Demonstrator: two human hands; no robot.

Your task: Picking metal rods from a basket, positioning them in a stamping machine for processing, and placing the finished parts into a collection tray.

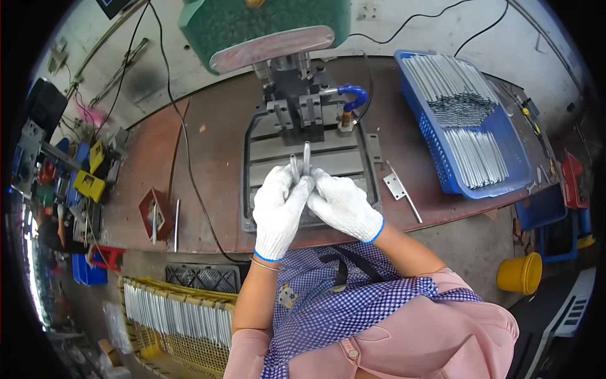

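Both my hands wear white knit gloves and meet over the grey steel bed of a press (pixel 315 155). My left hand (pixel 278 211) grips a short metal tube (pixel 294 168) that stands upright. My right hand (pixel 344 205) holds a second metal tube (pixel 307 156) right beside it, also upright. The two tubes nearly touch, just in front of the press die block (pixel 297 114). The green press head (pixel 265 28) hangs above the die.
A blue basket (pixel 499 180) full of metal tubes sits on the brown table at the right. A yellow crate (pixel 183 350) with more tubes stands low on the left. A small red box (pixel 154 215), a metal hinge plate (pixel 394 186), cables and a yellow bucket (pixel 521 273) lie around.
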